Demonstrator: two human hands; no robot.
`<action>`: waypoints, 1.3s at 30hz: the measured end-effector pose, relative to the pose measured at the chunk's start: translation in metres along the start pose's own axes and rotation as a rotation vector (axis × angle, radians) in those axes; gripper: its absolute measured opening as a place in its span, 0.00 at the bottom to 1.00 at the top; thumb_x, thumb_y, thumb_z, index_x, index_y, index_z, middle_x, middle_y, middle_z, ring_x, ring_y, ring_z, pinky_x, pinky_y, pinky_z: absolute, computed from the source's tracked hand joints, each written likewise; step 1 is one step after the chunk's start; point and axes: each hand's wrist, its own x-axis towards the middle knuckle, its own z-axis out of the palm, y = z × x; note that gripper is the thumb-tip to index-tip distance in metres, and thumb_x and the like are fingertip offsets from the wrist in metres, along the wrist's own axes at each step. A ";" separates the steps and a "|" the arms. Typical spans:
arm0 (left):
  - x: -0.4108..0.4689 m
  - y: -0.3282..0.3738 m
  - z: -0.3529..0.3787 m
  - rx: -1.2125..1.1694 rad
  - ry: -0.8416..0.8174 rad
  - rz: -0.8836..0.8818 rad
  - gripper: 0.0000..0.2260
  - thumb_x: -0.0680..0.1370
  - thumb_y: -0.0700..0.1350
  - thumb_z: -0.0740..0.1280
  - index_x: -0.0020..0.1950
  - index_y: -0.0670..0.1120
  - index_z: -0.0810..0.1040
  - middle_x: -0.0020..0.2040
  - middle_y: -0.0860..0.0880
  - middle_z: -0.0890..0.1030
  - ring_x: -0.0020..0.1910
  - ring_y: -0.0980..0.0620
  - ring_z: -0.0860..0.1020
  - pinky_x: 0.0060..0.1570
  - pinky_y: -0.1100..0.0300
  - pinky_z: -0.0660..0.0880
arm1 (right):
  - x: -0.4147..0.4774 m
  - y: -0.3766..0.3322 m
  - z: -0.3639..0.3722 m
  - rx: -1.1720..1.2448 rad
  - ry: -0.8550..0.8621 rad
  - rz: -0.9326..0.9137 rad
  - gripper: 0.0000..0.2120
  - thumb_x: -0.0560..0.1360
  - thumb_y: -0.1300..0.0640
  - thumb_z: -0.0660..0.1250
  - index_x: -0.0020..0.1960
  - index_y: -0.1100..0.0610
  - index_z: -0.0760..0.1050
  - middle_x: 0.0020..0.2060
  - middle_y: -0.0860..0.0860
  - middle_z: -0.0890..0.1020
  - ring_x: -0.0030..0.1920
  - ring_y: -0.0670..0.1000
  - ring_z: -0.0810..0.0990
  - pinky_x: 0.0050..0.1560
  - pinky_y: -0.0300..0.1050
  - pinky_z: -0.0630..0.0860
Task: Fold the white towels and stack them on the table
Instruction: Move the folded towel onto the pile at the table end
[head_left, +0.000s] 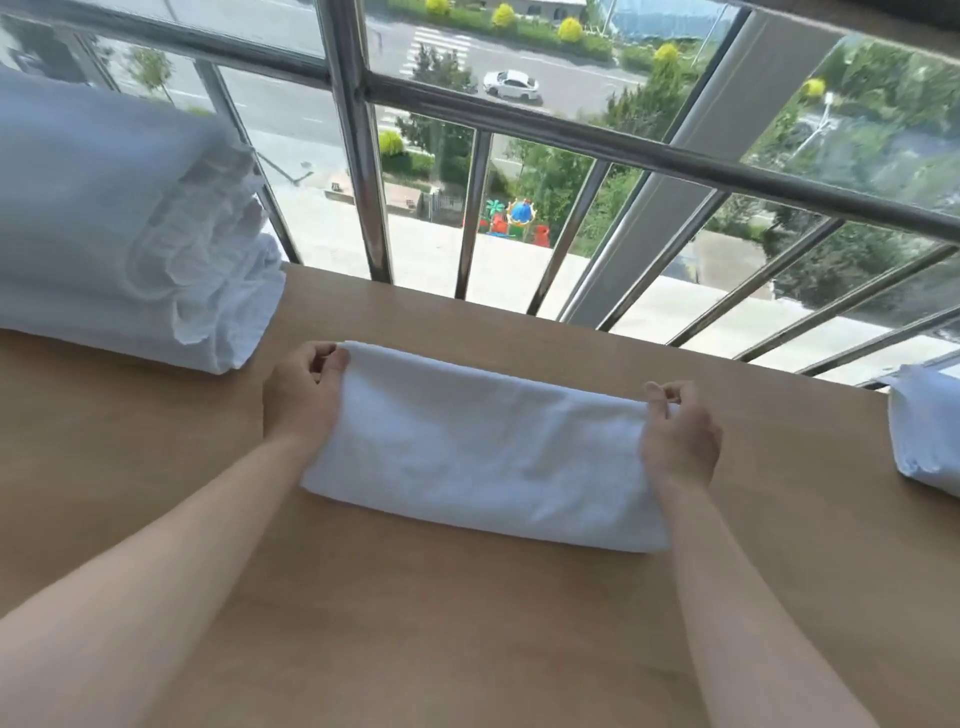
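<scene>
A folded white towel (478, 452) lies flat at the centre of the frame on the wooden tabletop (415, 634). The left hand (304, 395) and right hand (680, 436) each pinch one of its far corners, fingers (332, 361) curled on the cloth. A stack of folded towels (119, 234) sits upper left, and another towel (930, 436) at the right edge.

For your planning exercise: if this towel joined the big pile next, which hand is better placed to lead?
Probably the left hand: it pinches the towel corner nearest the pile; the right hand pinches the farther corner.
</scene>
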 end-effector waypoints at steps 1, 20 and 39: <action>0.006 0.001 0.005 0.040 0.010 -0.002 0.07 0.82 0.52 0.65 0.54 0.52 0.80 0.41 0.58 0.79 0.43 0.51 0.77 0.45 0.57 0.69 | 0.009 -0.001 0.006 -0.026 -0.026 0.000 0.11 0.82 0.49 0.63 0.50 0.57 0.73 0.47 0.55 0.81 0.50 0.60 0.76 0.45 0.45 0.60; -0.055 0.026 0.078 0.455 -0.092 0.456 0.20 0.83 0.51 0.57 0.72 0.47 0.74 0.73 0.46 0.74 0.73 0.45 0.70 0.69 0.50 0.65 | -0.068 -0.045 0.080 -0.299 -0.248 -0.511 0.22 0.82 0.49 0.52 0.73 0.50 0.69 0.75 0.53 0.68 0.78 0.58 0.59 0.76 0.62 0.52; -0.028 -0.001 0.069 0.763 -0.121 0.068 0.30 0.80 0.69 0.45 0.81 0.63 0.46 0.82 0.46 0.37 0.81 0.50 0.38 0.79 0.46 0.42 | -0.030 0.010 0.063 -0.527 -0.292 -0.166 0.30 0.81 0.37 0.39 0.81 0.41 0.42 0.82 0.46 0.43 0.80 0.51 0.36 0.77 0.60 0.34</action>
